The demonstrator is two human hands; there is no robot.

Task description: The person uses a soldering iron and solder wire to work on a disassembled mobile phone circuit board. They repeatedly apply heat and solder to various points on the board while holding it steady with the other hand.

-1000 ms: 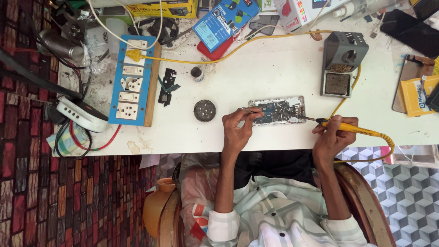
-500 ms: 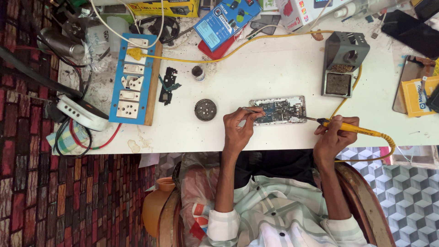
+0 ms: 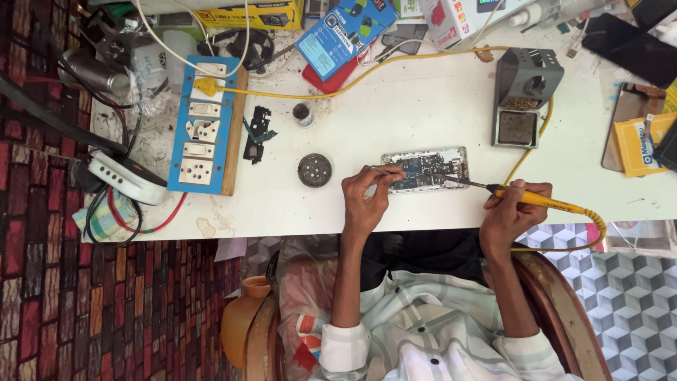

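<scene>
An opened phone (image 3: 427,168) lies flat on the white table (image 3: 395,120), its circuit board showing. My left hand (image 3: 368,197) pinches thin tweezers (image 3: 386,171) whose tips rest on the phone's left end. My right hand (image 3: 513,208) grips a yellow soldering iron (image 3: 543,201); its metal tip reaches left onto the board near the phone's middle. A yellow cord runs from the iron's handle off the table's front edge.
A grey soldering-iron stand (image 3: 523,95) sits behind the phone. A round dark tin (image 3: 314,170) lies left of it. A blue socket board (image 3: 206,127) with a yellow plug, small black parts (image 3: 257,134), boxes and phones crowd the back and right.
Both hands stay on the phone; the tweezers and iron tip have shifted only slightly on the board.
</scene>
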